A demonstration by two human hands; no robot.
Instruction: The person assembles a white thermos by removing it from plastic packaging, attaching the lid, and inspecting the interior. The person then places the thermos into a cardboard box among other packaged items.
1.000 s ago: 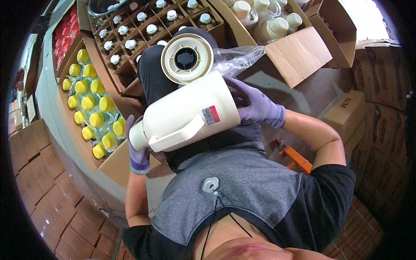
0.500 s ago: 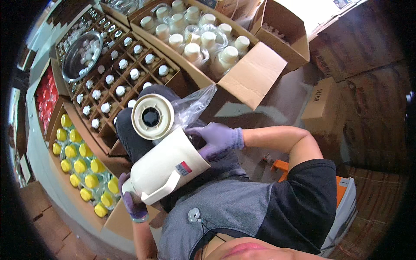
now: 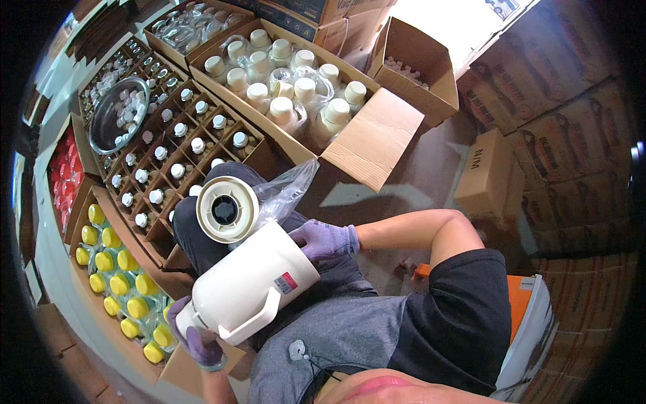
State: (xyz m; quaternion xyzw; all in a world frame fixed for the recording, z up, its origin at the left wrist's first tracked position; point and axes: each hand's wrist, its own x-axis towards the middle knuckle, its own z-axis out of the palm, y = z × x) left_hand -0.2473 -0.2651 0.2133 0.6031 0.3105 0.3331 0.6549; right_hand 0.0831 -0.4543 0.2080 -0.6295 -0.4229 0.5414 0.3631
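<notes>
A cream-white vacuum jug [image 3: 252,286] with a side handle and a small red-and-white sticker lies tilted across my lap. My left hand [image 3: 200,337], in a purple glove, is closed around its narrow end at the lower left. At the wide end, my gloved right hand [image 3: 326,240] grips the rim from the far side, its fingertips partly hidden. On my knees, just beyond the jug, rests a round cream plastic piece [image 3: 245,219] with a dark hole at its middle. A clear plastic bag [image 3: 289,192] lies beside that piece.
Ahead stands a divided carton [image 3: 202,163] of white-capped bottles, with a clear bowl [image 3: 101,138] of caps on it. Another carton [image 3: 296,153] holds more cream jugs. Yellow-capped containers [image 3: 119,284] sit to the left. Stacked boxes [image 3: 558,148] and a smaller box [image 3: 476,175] are at the right.
The view has shifted slightly, so the surroundings sit lower left. My right hand has moved down along the jug's wide rim, while my left hand keeps hold of the narrow end.
</notes>
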